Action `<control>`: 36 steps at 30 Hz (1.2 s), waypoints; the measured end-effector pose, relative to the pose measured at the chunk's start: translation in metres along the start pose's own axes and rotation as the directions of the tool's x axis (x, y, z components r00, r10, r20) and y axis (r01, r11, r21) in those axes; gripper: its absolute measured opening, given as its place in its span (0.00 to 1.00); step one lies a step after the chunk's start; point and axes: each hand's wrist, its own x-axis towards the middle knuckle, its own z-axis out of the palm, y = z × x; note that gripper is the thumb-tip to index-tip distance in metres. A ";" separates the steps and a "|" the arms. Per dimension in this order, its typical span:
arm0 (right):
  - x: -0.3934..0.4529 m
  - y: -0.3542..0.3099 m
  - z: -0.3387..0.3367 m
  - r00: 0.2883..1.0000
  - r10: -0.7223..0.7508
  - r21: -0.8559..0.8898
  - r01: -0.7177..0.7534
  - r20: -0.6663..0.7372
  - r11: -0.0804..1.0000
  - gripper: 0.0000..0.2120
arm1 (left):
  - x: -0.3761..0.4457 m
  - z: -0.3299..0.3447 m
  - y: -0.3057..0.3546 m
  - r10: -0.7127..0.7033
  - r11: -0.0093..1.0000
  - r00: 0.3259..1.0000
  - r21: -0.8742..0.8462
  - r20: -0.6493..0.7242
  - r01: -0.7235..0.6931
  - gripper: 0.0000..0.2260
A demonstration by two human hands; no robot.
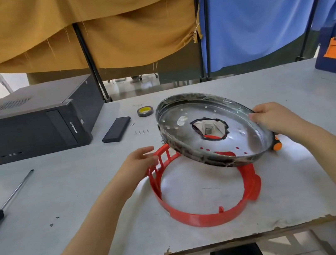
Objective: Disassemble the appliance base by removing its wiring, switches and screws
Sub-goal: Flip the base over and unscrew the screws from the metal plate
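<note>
Left hand [139,161] rests relaxed fingers on the red ring [208,215]; right hand [270,119] fingers grip the tilted metal pan [184,125] rim.

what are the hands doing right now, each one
Left hand: open, fingers relaxed at the red plastic ring, gripping nothing.
Right hand: closed on the rim of the tilted metal pan, holding it up.
</note>
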 end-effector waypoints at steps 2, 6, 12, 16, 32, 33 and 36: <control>0.000 0.002 0.000 0.999 0.039 0.030 -0.039 0.001 0.999 0.13 | -0.001 0.010 0.001 0.030 0.994 0.999 0.102 -0.024 -0.027 0.19; -0.003 0.002 -0.002 0.998 0.061 -0.006 -0.060 0.026 0.998 0.12 | 0.002 -0.004 0.001 0.031 0.980 0.996 0.200 -0.086 -0.013 0.23; -0.015 0.009 -0.011 0.994 0.048 -0.156 -0.033 0.098 0.987 0.10 | 0.007 -0.098 -0.010 0.008 0.863 0.987 0.500 -0.159 0.073 0.24; -0.022 0.011 -0.009 0.992 0.024 -0.261 0.010 0.125 0.965 0.10 | 0.014 -0.138 -0.016 0.020 0.798 0.983 0.596 -0.184 0.095 0.24; -0.022 0.034 0.034 1.000 -0.011 -0.587 0.013 0.007 0.810 0.08 | 0.055 -0.124 -0.021 0.139 0.778 0.976 0.628 -0.170 -0.002 0.23; -0.022 0.033 0.034 0.999 -0.033 -0.610 0.018 -0.013 0.792 0.07 | 0.056 -0.121 -0.021 0.151 0.779 0.972 0.627 -0.180 -0.005 0.24; -0.024 0.032 0.034 0.997 -0.079 -0.654 0.051 -0.014 0.755 0.06 | 0.052 -0.111 -0.019 0.215 0.746 0.950 0.665 -0.228 -0.010 0.21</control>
